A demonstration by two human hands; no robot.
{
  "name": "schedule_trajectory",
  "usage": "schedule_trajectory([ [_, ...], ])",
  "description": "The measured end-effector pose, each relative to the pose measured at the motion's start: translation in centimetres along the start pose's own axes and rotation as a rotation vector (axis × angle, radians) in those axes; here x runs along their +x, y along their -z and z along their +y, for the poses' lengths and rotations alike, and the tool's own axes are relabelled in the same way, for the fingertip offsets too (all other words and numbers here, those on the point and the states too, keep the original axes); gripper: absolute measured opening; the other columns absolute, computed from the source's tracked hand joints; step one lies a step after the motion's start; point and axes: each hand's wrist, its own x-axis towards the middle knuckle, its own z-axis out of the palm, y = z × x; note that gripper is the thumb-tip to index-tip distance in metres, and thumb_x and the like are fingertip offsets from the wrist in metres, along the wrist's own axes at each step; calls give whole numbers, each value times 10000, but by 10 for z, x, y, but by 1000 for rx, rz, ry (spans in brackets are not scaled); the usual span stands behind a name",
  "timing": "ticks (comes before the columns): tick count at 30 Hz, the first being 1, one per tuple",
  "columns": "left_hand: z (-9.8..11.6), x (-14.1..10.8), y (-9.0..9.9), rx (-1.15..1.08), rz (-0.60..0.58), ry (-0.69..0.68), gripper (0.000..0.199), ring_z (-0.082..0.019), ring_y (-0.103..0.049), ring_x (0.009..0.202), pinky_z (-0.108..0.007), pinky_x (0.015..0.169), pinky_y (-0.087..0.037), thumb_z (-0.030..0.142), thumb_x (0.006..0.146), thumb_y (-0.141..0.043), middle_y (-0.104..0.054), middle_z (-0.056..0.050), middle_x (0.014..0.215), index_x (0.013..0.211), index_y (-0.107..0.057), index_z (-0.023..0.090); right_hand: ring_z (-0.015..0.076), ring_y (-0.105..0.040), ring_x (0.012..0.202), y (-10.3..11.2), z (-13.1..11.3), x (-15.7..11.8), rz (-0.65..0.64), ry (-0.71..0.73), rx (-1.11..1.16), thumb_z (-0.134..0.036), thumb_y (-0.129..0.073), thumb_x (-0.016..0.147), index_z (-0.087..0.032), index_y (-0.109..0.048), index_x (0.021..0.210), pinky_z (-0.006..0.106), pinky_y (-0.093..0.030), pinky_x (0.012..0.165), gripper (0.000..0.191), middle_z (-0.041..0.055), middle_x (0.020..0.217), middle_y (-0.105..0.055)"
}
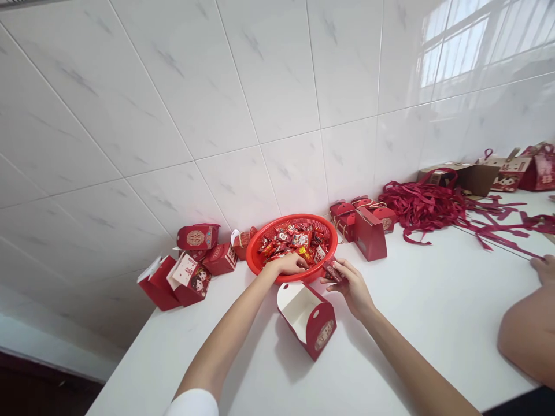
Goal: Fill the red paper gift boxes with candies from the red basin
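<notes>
A red plastic basket (255, 245) full of wrapped candies (299, 238) stands near the wall. My left hand (289, 264) reaches over its near rim, fingers curled down among the candies; what they pinch, if anything, is hidden. At the right side of the rim, my right hand (351, 286) is closed on wrapped candies (335, 273) in dark red-brown wrappers. Between my forearms sits an open dark red gift box (315, 329), its white inside showing no contents and its lid flaps apart.
Red gift boxes (191, 277) cluster left of the basket. More boxes (370, 234), some tied with string, stand at its right. Farther right lie a heap of dark red ribbons (425, 205) and a brown carton (474, 178). Another person's arm (526, 329) rests at the right edge, hand on a ribbon.
</notes>
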Motion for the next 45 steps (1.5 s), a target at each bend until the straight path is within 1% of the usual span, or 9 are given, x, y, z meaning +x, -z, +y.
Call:
schedule_trajectory([
  [4, 1, 3, -3, -5, 66, -14, 206, -157, -649, 693, -204, 616, -460, 142, 708, -596, -762, 3, 799, 819, -762, 192, 206, -715, 613, 1, -1, 0, -15, -2, 5, -455, -831, 614, -195, -589, 797, 254, -533, 478, 400, 3, 721, -684],
  [9, 1, 8, -1, 19, 369, 6, 207, -194, -627, 799, -263, 726, -465, 276, 838, -547, -723, -42, 823, 797, -719, 168, 199, -711, 605, 1, -1, -2, -25, 4, -1, -453, -825, 627, -194, -609, 811, 257, -533, 485, 384, 6, 751, -701],
  [13, -2, 8, 1, 30, 532, 43, 185, -213, -612, 856, -290, 791, -453, 284, 826, -576, -696, -51, 804, 726, -679, 166, 199, -710, 599, 1, 0, -1, -27, 1, -7, -461, -825, 621, -195, -599, 808, 256, -530, 487, 396, 1, 721, -693],
  [19, -1, 6, -1, -42, 574, 114, 207, -178, -630, 716, -265, 688, -460, 338, 851, -562, -695, -18, 724, 750, -640, 175, 201, -707, 590, 1, -2, 0, -22, 11, 1, -474, -824, 610, -194, -598, 780, 255, -526, 480, 397, -9, 690, -679],
  [27, 4, 3, -1, -73, 586, 183, 211, -186, -660, 706, -260, 664, -475, 342, 775, -700, -701, -3, 733, 908, -657, 183, 195, -697, 571, 1, -3, -1, -29, 18, 0, -487, -802, 635, -188, -618, 789, 262, -522, 486, 383, 7, 705, -688],
  [33, -1, -8, 16, -8, 710, 309, 310, -204, -676, 998, -284, 866, -495, 319, 943, -463, -729, -88, 1089, 1173, -612, 175, 183, -680, 553, 2, -3, 0, -32, 34, -15, -495, -796, 637, -185, -612, 747, 239, -492, 467, 377, -3, 650, -662],
  [36, -12, -26, 26, 51, 625, 360, 244, -210, -676, 1011, -271, 870, -488, 270, 907, -483, -743, -78, 1075, 1012, -688, 188, 182, -673, 547, 2, -1, 0, -37, 36, -27, -490, -793, 642, -183, -613, 750, 241, -487, 467, 372, 3, 646, -663],
  [40, -28, -49, 30, 122, 370, 432, 72, -217, -693, 828, -257, 738, -492, 175, 679, -672, -754, -25, 798, 722, -716, 212, 180, -667, 547, 1, 0, -2, -52, 34, -38, -488, -790, 653, -180, -616, 759, 247, -485, 476, 369, 12, 659, -669],
  [45, -34, -49, 28, 169, 189, 477, 155, -232, -681, 825, -253, 682, -481, 222, 527, -760, -745, -1, 773, 665, -691, 233, 179, -661, 546, 1, 1, -2, -51, 35, -46, -485, -786, 659, -182, -618, 759, 252, -483, 481, 360, 11, 657, -670],
])
